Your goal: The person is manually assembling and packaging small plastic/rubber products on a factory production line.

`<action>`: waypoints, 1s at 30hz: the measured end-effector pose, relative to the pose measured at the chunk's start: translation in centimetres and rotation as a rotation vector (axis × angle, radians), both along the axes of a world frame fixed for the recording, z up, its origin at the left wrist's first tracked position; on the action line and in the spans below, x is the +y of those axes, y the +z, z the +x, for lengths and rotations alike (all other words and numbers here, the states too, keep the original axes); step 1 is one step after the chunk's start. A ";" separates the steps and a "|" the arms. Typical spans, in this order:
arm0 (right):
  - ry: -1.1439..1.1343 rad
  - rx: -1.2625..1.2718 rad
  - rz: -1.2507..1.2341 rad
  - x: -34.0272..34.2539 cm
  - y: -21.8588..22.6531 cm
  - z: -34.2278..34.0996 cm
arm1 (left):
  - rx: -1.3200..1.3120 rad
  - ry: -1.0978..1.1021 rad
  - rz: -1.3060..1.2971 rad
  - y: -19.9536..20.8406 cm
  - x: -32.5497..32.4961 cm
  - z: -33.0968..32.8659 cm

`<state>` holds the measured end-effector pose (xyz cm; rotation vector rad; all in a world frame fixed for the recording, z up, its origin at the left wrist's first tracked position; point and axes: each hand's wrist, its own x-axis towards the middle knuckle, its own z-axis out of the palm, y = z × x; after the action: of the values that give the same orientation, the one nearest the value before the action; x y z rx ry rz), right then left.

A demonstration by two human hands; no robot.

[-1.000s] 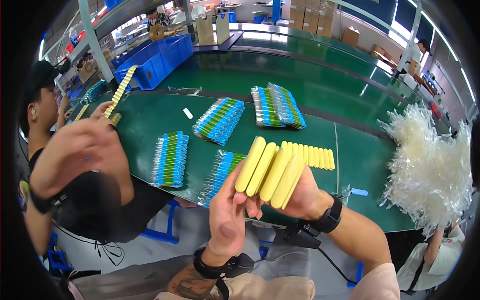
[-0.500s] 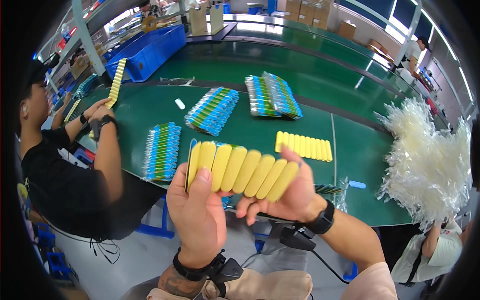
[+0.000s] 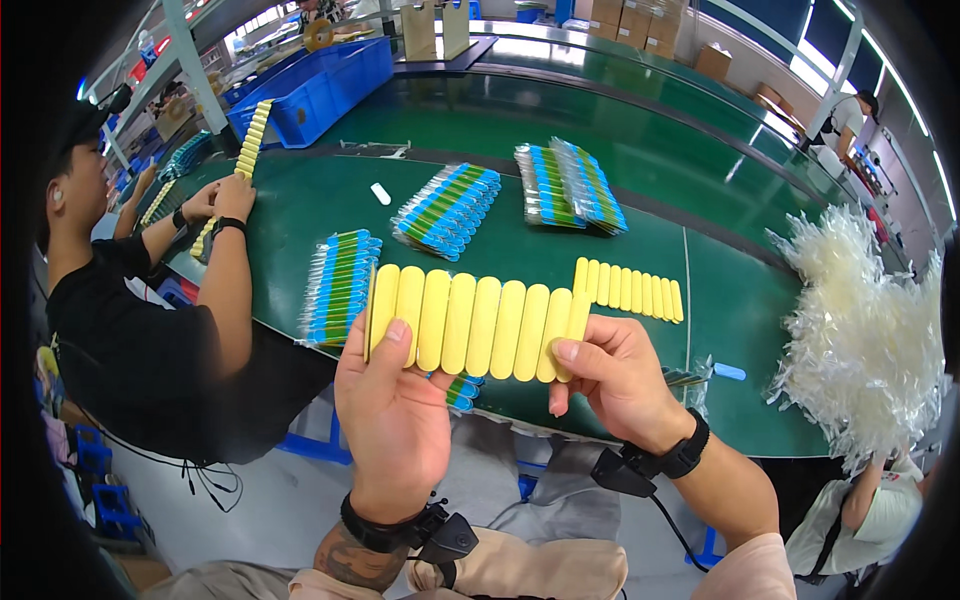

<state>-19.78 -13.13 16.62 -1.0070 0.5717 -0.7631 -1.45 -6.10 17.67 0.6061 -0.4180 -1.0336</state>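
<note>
Fanned out flat at the centre of the frame, a row of yellow sticks (image 3: 475,322) is held up between two hands, above the near edge of the green table (image 3: 500,240). Eight sticks can be counted, side by side and touching; each one stands with its long axis roughly upright, while the row as a whole runs left to right and drops slightly toward the right.

At the far left, a person in a black shirt (image 3: 120,340) is seated at the table's curved edge, with a long yellow strip (image 3: 250,135) by the raised hands. Next, the left hand (image 3: 395,400) is closed on the row's left end, its thumb pressed over the front. Behind it, a packet of blue and green sticks (image 3: 340,285) lies on the table; two more bundles (image 3: 448,208) and (image 3: 568,185) lie farther back. The right hand (image 3: 615,380) grips the row's right end, thumb on the front. Just behind, a second yellow row (image 3: 628,288) lies flat. Bare green surface is left right of it, up to a heap of clear wrappers (image 3: 860,330) at the right edge.
</note>
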 end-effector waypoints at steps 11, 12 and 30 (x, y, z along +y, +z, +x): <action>-0.020 0.024 0.053 -0.4 -0.8 0.0 | -0.016 0.056 -0.035 -0.6 0.1 0.3; -0.053 0.063 0.063 -0.4 -0.9 0.0 | -0.038 0.058 -0.040 -0.7 0.1 0.3; 0.010 0.044 0.123 0.1 -0.8 -0.8 | -0.033 0.023 -0.101 -0.5 0.2 0.3</action>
<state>-20.56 -13.06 15.79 -0.9135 0.6435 -0.6902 -1.10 -5.95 17.15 0.5368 -0.4884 -0.9755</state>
